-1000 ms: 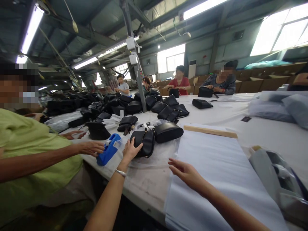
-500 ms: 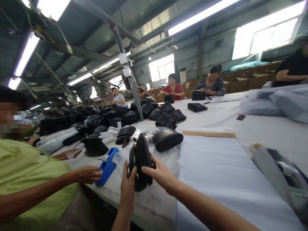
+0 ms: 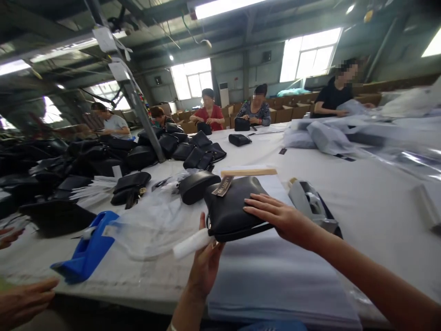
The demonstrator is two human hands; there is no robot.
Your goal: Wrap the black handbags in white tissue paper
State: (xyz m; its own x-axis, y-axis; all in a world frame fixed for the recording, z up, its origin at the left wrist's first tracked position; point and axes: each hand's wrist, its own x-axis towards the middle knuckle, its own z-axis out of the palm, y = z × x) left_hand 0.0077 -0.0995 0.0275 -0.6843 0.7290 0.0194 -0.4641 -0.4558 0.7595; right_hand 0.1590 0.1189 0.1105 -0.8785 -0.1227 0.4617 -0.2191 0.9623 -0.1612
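Note:
A black handbag point(image 3: 232, 211) is tilted above the sheets in front of me, its broad face up. On top of it lies a dark brown tag point(image 3: 223, 185) with pale lettering. My left hand point(image 3: 206, 257) grips the bag's lower left corner, with some fingers hidden under it. Flat across the bag's right side rests my right hand point(image 3: 272, 211), fingers stretched out and thumb out of sight. A white rolled piece point(image 3: 191, 243) pokes out beside my left hand. Just behind the held bag, another black bag point(image 3: 196, 186) lies on its side.
A blue tape dispenser point(image 3: 89, 248) stands at left, near a co-worker's hand point(image 3: 29, 296). Pale sheets point(image 3: 275, 276) lie below the bag, with a grey tape dispenser point(image 3: 310, 202) to their right. Black bags point(image 3: 99, 156) are heaped at left around a metal post point(image 3: 144, 119). Several people work across the table.
The bag was upright with its edge toward me; now it is turned broad face up and further right. My right hand has moved onto its face. The view has swung right.

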